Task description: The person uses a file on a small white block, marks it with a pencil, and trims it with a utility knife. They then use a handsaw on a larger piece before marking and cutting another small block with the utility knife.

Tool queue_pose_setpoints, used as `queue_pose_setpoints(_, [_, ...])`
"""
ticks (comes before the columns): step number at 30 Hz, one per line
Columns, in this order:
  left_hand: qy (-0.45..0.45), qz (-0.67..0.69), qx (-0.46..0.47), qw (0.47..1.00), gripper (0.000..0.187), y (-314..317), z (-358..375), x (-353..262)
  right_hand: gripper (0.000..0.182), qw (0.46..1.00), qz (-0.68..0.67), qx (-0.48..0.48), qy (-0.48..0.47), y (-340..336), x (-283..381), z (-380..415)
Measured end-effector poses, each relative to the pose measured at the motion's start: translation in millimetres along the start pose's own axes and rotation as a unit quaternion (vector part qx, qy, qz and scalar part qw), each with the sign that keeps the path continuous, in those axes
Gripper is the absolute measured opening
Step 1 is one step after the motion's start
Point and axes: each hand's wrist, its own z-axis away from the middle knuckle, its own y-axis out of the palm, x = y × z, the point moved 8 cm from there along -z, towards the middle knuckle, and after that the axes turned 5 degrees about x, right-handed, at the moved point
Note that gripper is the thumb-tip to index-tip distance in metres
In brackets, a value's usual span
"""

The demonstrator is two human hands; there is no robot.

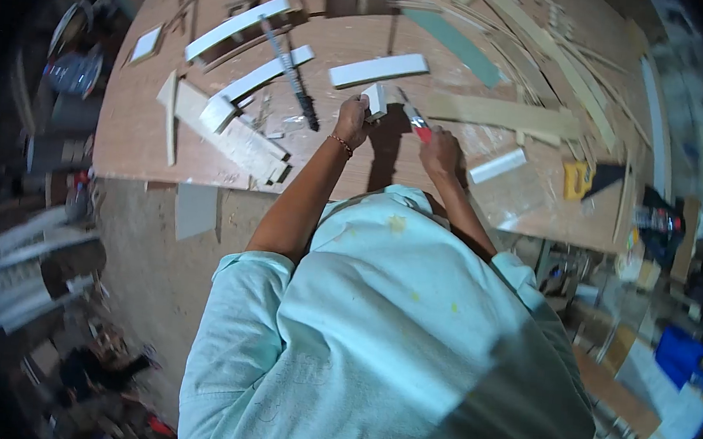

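Note:
My left hand [353, 121] is closed around a small white block [376, 102], held up above the wooden table [323, 164]. In my right hand [442, 154] is a tool with a red handle [423, 132] and a pale, flat blade or tip, which points up and left toward the block without touching it. Just beyond my left hand lies a white strip [380, 71]. A shorter white strip [498, 166] rests to the right of my right hand.
Curved white pieces [236, 29] and a dark-ended rod [297, 87] lie at the left. Long wooden strips [500, 114] and a green strip [456, 46] spread across the far right. A yellow object [576, 180] sits near the right edge.

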Motion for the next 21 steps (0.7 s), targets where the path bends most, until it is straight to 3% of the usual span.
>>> queue_pose_setpoints(2, [0.027,-0.005,-0.015,0.999,0.023,-20,17,-21,0.032,0.994,-0.098,-0.044,-0.018,-9,17,5])
queue_pose_setpoints(5, [0.064,-0.012,-0.095,0.993,0.022,-76,33,-31,0.035,0.983,-0.151,-0.007,-0.104,-20,77,8])
queue_pose_setpoints(7, [0.09,0.051,-0.142,0.984,0.022,-95,66,-41,0.033,0.939,-0.278,0.08,-0.184,-11,120,11])
queue_pose_setpoints(9, [0.084,0.1,-0.122,0.984,0.018,-119,100,-42,0.031,0.907,-0.32,0.192,-0.192,16,145,25])
queue_pose_setpoints(10, [0.079,0.149,-0.097,0.981,0.016,-116,106,-36,0.032,0.935,-0.227,0.228,-0.15,12,162,32])
queue_pose_setpoints(12, [0.078,0.186,-0.197,0.959,0.017,-133,136,-30,0.035,0.907,-0.245,0.245,-0.241,35,201,40])
queue_pose_setpoints(14, [0.096,0.197,-0.187,0.958,0.019,-163,138,-19,0.04,0.903,-0.261,0.28,-0.196,30,215,61])
queue_pose_setpoints(18, [0.09,0.238,-0.254,0.933,0.02,-172,154,-29,0.042,0.891,-0.264,0.264,-0.258,73,238,69])
queue_pose_setpoints(21, [0.105,0.201,-0.3,0.927,0.02,-181,168,-31,0.034,0.839,-0.384,0.349,-0.164,95,240,68])
